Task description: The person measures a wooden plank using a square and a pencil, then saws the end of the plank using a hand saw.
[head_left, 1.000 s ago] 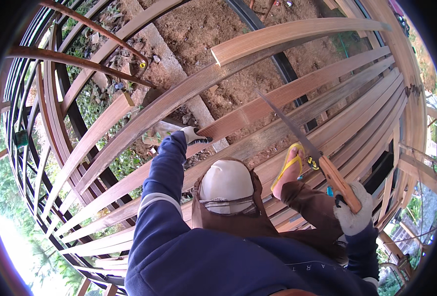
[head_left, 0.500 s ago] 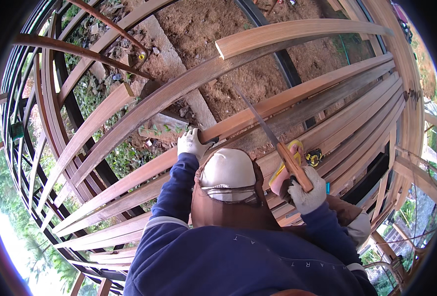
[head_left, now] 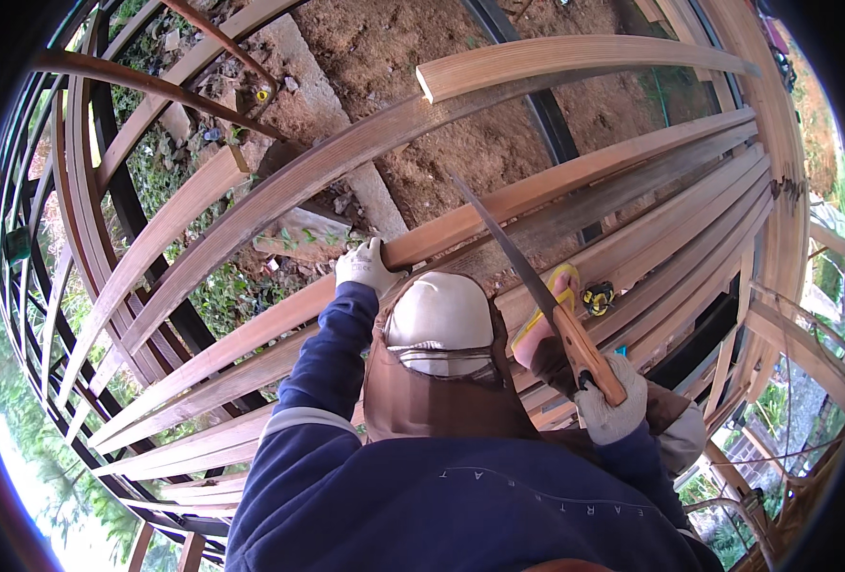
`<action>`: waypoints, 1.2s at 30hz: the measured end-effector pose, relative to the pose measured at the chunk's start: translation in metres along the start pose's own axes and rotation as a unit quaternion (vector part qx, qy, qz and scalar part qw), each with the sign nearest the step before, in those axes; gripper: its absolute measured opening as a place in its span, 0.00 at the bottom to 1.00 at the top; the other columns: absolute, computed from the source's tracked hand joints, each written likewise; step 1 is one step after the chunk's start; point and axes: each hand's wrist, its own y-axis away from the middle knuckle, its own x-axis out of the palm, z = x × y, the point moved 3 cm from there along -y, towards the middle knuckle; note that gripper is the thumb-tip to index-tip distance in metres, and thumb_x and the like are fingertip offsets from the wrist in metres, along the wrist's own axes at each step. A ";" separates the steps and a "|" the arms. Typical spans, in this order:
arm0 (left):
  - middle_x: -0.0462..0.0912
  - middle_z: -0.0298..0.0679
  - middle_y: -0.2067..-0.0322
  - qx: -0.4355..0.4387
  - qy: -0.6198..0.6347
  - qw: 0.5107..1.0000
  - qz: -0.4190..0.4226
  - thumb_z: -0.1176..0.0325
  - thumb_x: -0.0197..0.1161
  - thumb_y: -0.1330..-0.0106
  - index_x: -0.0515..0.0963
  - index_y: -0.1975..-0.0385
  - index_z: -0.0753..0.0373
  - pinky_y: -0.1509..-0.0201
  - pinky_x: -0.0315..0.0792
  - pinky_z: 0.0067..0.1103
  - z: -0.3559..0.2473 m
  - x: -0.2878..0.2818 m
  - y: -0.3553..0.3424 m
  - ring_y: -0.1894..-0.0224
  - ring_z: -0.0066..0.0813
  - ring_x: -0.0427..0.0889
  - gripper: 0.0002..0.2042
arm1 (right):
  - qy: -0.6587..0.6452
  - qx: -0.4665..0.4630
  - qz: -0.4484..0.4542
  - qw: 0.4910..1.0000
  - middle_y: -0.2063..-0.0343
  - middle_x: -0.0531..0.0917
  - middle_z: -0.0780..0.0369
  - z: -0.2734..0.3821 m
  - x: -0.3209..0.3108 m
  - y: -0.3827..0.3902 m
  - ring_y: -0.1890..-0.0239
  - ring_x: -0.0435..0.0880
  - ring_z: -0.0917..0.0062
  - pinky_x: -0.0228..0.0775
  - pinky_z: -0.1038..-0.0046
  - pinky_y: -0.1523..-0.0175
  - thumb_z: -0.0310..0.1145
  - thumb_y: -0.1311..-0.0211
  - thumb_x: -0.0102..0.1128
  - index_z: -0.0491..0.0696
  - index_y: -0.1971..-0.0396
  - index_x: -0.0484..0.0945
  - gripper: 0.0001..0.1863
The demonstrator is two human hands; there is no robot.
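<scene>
My left hand (head_left: 366, 267), in a white glove, is closed over a long reddish wooden plank (head_left: 575, 176). In my gloved right hand (head_left: 613, 398) is a handsaw (head_left: 527, 272) with a wooden handle and a long, tapering dark blade. The blade slants away to the upper left, passing across that plank in the picture, its tip past the far edge. I cannot tell whether its teeth touch the wood. Between my hands is my bent knee, with a white patch (head_left: 439, 322) on brown trousers. My foot in a yellow-strapped sandal (head_left: 560, 281) rests on the planks right of the blade.
Long planks (head_left: 670, 224) run across dark beams (head_left: 551, 124) with open gaps over bare soil (head_left: 422, 57). A yellow and black tape measure (head_left: 598, 298) lies by my foot. Farther off, a cut plank end (head_left: 432, 86) juts out. Rusty bars (head_left: 155, 89) cross at upper left.
My right hand has drawn back toward me with the saw, and the handle sits lower and slightly farther right. My left hand keeps its place on the plank. The view has shifted a little.
</scene>
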 end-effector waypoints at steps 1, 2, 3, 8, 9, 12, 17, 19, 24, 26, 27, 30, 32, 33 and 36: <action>0.85 0.47 0.49 -0.008 -0.003 1.000 0.012 0.36 0.74 0.50 0.74 0.41 0.58 0.41 0.76 0.39 0.000 0.001 0.001 0.44 0.47 0.83 0.42 | 0.000 0.013 0.007 1.000 0.68 0.83 0.51 0.002 0.007 -0.010 0.66 0.86 0.57 0.77 0.64 0.59 0.27 0.41 0.64 0.39 0.59 0.78 0.11; 0.84 0.45 0.46 -0.015 -0.002 1.000 0.018 0.38 0.75 0.49 0.74 0.39 0.56 0.39 0.75 0.39 0.000 0.002 0.002 0.42 0.44 0.82 0.40 | 0.019 0.063 0.017 0.998 0.68 0.83 0.50 0.000 0.015 -0.022 0.66 0.86 0.56 0.77 0.64 0.59 0.27 0.41 0.63 0.39 0.60 0.78 0.11; 0.84 0.45 0.46 -0.016 -0.008 1.000 0.021 0.38 0.75 0.49 0.74 0.39 0.57 0.40 0.75 0.39 0.000 0.001 0.003 0.42 0.44 0.83 0.40 | 0.002 -0.003 0.001 1.000 0.70 0.81 0.51 0.003 0.026 -0.040 0.67 0.84 0.57 0.76 0.64 0.60 0.27 0.41 0.64 0.39 0.61 0.77 0.10; 0.84 0.45 0.47 -0.013 -0.002 0.999 0.029 0.38 0.75 0.49 0.75 0.42 0.57 0.39 0.75 0.37 -0.001 -0.004 0.002 0.43 0.45 0.83 0.39 | 0.013 -0.066 0.011 0.998 0.73 0.80 0.52 -0.003 0.049 -0.063 0.69 0.83 0.57 0.74 0.64 0.63 0.26 0.40 0.64 0.40 0.63 0.76 0.08; 0.84 0.45 0.47 -0.010 -0.007 1.000 0.025 0.38 0.75 0.49 0.76 0.43 0.57 0.39 0.75 0.37 -0.001 -0.005 0.002 0.43 0.45 0.83 0.38 | -0.004 -0.041 0.006 0.999 0.73 0.81 0.53 -0.005 0.044 -0.053 0.70 0.83 0.59 0.74 0.65 0.64 0.26 0.40 0.64 0.40 0.63 0.76 0.09; 0.84 0.45 0.48 -0.012 -0.004 1.000 0.026 0.38 0.75 0.49 0.77 0.45 0.58 0.40 0.76 0.38 -0.002 -0.003 0.003 0.43 0.45 0.83 0.37 | -0.031 -0.054 -0.008 0.998 0.74 0.81 0.56 0.007 0.016 -0.015 0.72 0.82 0.71 0.74 0.68 0.64 0.26 0.41 0.64 0.39 0.62 0.77 0.10; 0.85 0.46 0.49 -0.007 0.010 1.000 0.010 0.39 0.76 0.50 0.77 0.46 0.58 0.41 0.77 0.39 -0.003 -0.003 0.004 0.45 0.46 0.83 0.37 | -0.020 0.027 -0.008 0.999 0.74 0.82 0.53 0.007 0.038 -0.063 0.72 0.84 0.67 0.75 0.68 0.64 0.25 0.42 0.64 0.37 0.62 0.77 0.10; 0.85 0.46 0.49 -0.007 0.015 1.000 0.006 0.39 0.76 0.50 0.77 0.46 0.58 0.41 0.77 0.39 -0.002 -0.004 0.004 0.45 0.46 0.84 0.37 | 0.031 -0.036 -0.009 0.999 0.74 0.81 0.51 0.004 0.063 -0.097 0.71 0.83 0.60 0.75 0.65 0.63 0.25 0.41 0.63 0.40 0.64 0.78 0.07; 0.85 0.45 0.50 -0.002 0.006 1.000 0.000 0.39 0.76 0.50 0.77 0.46 0.58 0.40 0.76 0.37 -0.001 -0.001 0.004 0.44 0.45 0.83 0.37 | 0.017 0.009 -0.008 1.000 0.76 0.82 0.50 0.003 0.045 -0.055 0.70 0.86 0.53 0.76 0.63 0.65 0.29 0.42 0.64 0.41 0.65 0.77 0.09; 0.85 0.44 0.50 0.001 0.009 1.000 -0.009 0.40 0.76 0.50 0.77 0.47 0.58 0.42 0.76 0.38 -0.001 0.002 0.005 0.45 0.45 0.84 0.35 | -0.044 -0.007 -0.001 0.999 0.75 0.83 0.52 0.015 0.014 -0.011 0.72 0.87 0.60 0.77 0.65 0.66 0.27 0.41 0.63 0.39 0.65 0.78 0.09; 0.85 0.44 0.51 0.000 0.008 1.000 -0.011 0.40 0.76 0.50 0.77 0.48 0.58 0.42 0.76 0.39 -0.002 0.003 0.005 0.45 0.44 0.84 0.35 | 0.015 -0.034 -0.006 0.999 0.75 0.83 0.53 0.019 0.010 -0.007 0.72 0.87 0.62 0.77 0.65 0.66 0.27 0.41 0.63 0.38 0.64 0.78 0.09; 0.85 0.44 0.51 -0.002 0.012 1.000 -0.022 0.41 0.77 0.50 0.77 0.48 0.58 0.42 0.77 0.38 -0.002 0.002 0.006 0.45 0.44 0.84 0.34 | -0.033 0.042 0.016 0.998 0.72 0.81 0.53 0.016 0.024 -0.035 0.71 0.83 0.67 0.76 0.66 0.63 0.24 0.42 0.60 0.37 0.61 0.78 0.10; 0.85 0.44 0.51 -0.005 0.015 1.000 -0.025 0.42 0.77 0.50 0.78 0.48 0.58 0.41 0.77 0.38 -0.002 -0.002 0.004 0.45 0.44 0.84 0.34 | -0.025 0.012 0.019 0.999 0.72 0.81 0.53 0.007 0.062 -0.090 0.70 0.83 0.70 0.75 0.68 0.62 0.24 0.42 0.61 0.37 0.60 0.77 0.11; 0.86 0.44 0.51 -0.007 0.011 1.000 -0.014 0.42 0.77 0.50 0.78 0.48 0.58 0.41 0.77 0.37 -0.002 -0.003 0.004 0.45 0.44 0.84 0.34 | 0.006 -0.009 -0.003 1.000 0.72 0.81 0.53 0.003 0.075 -0.111 0.69 0.82 0.71 0.75 0.69 0.61 0.24 0.42 0.61 0.37 0.60 0.77 0.11; 0.86 0.45 0.51 -0.002 0.004 1.000 0.000 0.42 0.77 0.50 0.78 0.48 0.58 0.40 0.76 0.36 0.000 -0.004 0.005 0.45 0.45 0.84 0.34 | -0.028 -0.015 -0.012 0.999 0.72 0.81 0.54 -0.008 0.074 -0.101 0.68 0.81 0.75 0.75 0.71 0.61 0.24 0.42 0.61 0.37 0.60 0.77 0.11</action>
